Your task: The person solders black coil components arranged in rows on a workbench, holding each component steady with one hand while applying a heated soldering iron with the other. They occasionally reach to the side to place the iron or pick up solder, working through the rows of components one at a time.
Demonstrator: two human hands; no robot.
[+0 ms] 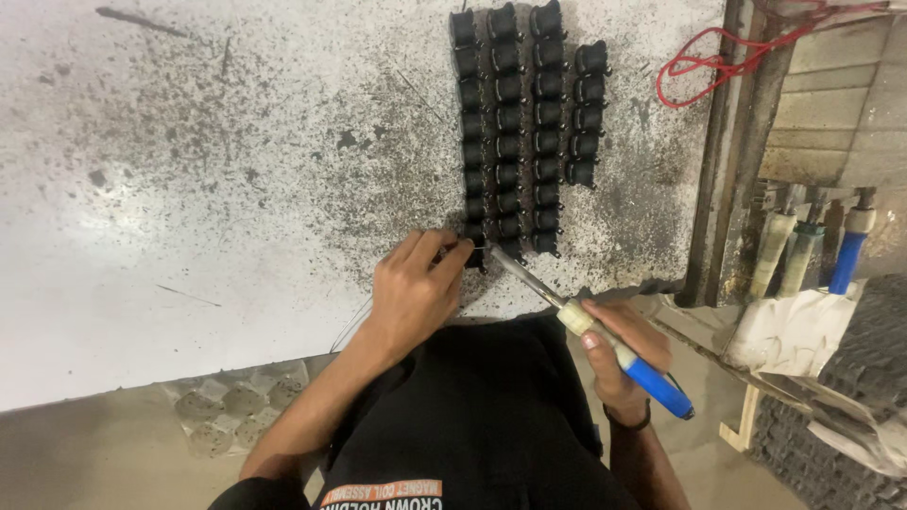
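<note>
- Right hand (624, 354) closed around the blue handle of a soldering iron (605, 340); left hand (416, 288) pinches, fingertips together, on the nearest black bobbin (475, 255) at the near end of the rows.
- Landmark: block of black bobbins (524, 132), four rows standing side by side on the worktable.
- Worktable (189, 189): pale, scuffed top under the block, darkly speckled around it, cleaner well to the left of it.
- Rack of spare irons (812, 246): right of the block, past the table's edge; handles upright, one blue.
- Red wire (718, 61): looped at the far right of the block, near the table's edge.
- Soldering iron: lies aslant, metal tip at the pinched bobbin on the block's near-left corner, handle running back towards the person.
- Pinched bobbin: touching the row end; its detail hidden by fingers.
</note>
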